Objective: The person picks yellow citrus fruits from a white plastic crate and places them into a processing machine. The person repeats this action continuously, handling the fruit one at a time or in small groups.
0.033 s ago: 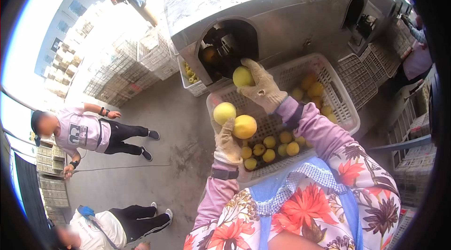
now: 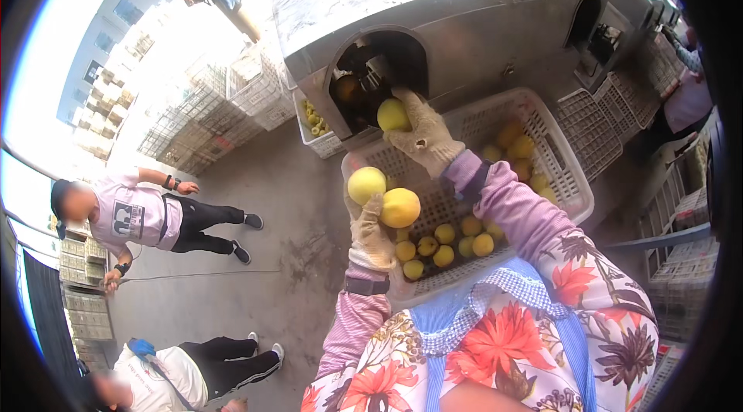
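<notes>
While gloved and clamped on fruit: right hand [image 2: 424, 133] pressing one yellow fruit [image 2: 393, 114] at the machine's arched opening [image 2: 379, 75]; left hand [image 2: 370, 232] gripping two fruits [image 2: 384, 197] above the white crate [image 2: 569, 172]. Feeding step, seemingly; next, probably releasing inward, then passing another across.

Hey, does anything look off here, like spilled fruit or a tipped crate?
Nothing stands out. The white crate sits level with its yellow fruit inside, none on the floor; both gloved hands grip fruit securely.

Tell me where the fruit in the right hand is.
In the head view, upper centre: the fruit sits in the gloved right hand at the machine's arched opening, above the white crate.
</notes>
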`<act>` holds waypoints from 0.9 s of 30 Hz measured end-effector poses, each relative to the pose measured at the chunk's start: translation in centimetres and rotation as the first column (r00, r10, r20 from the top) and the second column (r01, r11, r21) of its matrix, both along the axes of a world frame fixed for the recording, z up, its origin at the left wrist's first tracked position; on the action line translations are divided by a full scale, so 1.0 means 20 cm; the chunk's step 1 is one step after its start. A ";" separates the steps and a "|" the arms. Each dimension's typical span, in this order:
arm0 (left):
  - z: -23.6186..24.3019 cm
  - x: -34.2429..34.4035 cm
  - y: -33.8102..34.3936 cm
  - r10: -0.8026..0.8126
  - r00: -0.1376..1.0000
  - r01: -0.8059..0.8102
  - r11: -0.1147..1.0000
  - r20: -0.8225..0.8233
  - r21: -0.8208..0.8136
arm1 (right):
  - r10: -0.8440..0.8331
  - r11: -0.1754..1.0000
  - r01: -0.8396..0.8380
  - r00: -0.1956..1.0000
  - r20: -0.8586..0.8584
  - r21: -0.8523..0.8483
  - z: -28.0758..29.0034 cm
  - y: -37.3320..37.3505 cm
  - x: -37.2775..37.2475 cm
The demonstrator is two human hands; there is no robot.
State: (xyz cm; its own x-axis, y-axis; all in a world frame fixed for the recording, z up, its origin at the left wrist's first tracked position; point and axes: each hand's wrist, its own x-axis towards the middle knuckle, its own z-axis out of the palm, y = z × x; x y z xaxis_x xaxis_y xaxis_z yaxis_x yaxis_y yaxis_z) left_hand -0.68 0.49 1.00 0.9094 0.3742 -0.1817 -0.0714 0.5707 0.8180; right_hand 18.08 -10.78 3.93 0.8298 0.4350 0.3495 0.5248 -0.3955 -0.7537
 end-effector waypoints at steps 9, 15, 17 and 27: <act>0.06 -0.01 0.16 -0.196 0.961 0.253 0.909 0.195 -0.330 | -0.103 0.925 0.247 0.894 0.436 -0.288 0.07 0.38 0.37; 0.10 -0.02 0.14 -0.262 0.890 0.423 0.781 0.373 -0.460 | 0.061 0.997 -0.064 0.996 -0.061 -0.048 0.38 0.14 0.10; 0.13 -0.02 0.15 -0.386 0.793 0.587 0.692 0.472 -0.421 | 0.449 0.888 -0.346 0.796 -0.406 0.302 0.31 0.03 -0.16; -0.01 0.08 0.12 -0.203 0.979 0.182 0.790 0.030 -0.585 | -0.079 0.955 0.154 0.956 0.283 -0.254 0.12 0.15 0.08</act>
State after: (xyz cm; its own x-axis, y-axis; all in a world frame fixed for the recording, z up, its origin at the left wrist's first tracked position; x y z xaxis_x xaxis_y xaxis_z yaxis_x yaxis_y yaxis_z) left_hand 0.99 2.96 0.70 0.9409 0.0062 -0.3386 0.1113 0.9386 0.3267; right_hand 19.77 -7.75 6.30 0.7726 0.4500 0.4478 0.6295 -0.6348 -0.4481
